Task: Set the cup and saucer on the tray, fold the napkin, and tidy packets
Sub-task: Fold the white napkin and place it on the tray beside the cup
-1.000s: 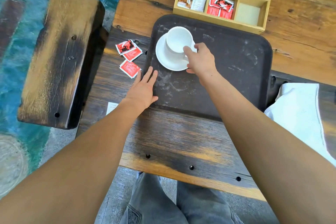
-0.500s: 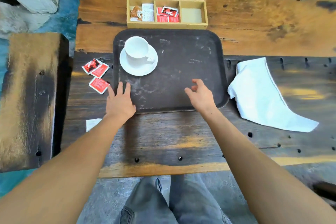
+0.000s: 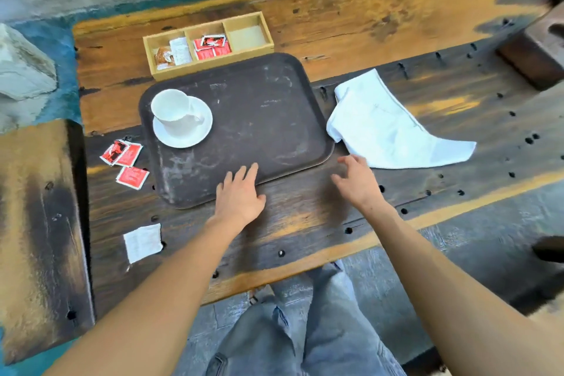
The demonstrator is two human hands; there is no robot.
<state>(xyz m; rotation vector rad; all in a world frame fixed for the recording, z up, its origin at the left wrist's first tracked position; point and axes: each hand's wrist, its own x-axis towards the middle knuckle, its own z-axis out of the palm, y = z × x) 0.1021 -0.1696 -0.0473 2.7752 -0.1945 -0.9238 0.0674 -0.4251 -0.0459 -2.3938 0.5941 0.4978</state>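
A white cup point(image 3: 171, 108) stands on a white saucer point(image 3: 195, 134) at the far left of the dark tray point(image 3: 259, 119). My left hand point(image 3: 239, 197) lies flat and open at the tray's near edge, fingertips on the rim. My right hand point(image 3: 357, 178) hovers open just off the tray's near right corner, close to the crumpled white napkin point(image 3: 384, 128) that lies unfolded on the table. Three red packets point(image 3: 125, 162) lie loose left of the tray. A white packet point(image 3: 142, 241) lies near the table's front left.
A wooden three-part box point(image 3: 262, 44) sits behind the tray with brown and white packets on the left, red ones in the middle, and a bare right compartment. A wooden bench point(image 3: 36, 223) stands at the left, a dark block point(image 3: 534, 52) at the far right.
My right hand let go of the cup and drew back toward me, then right past the tray's corner toward the napkin. My left hand slid right along the tray's near edge.
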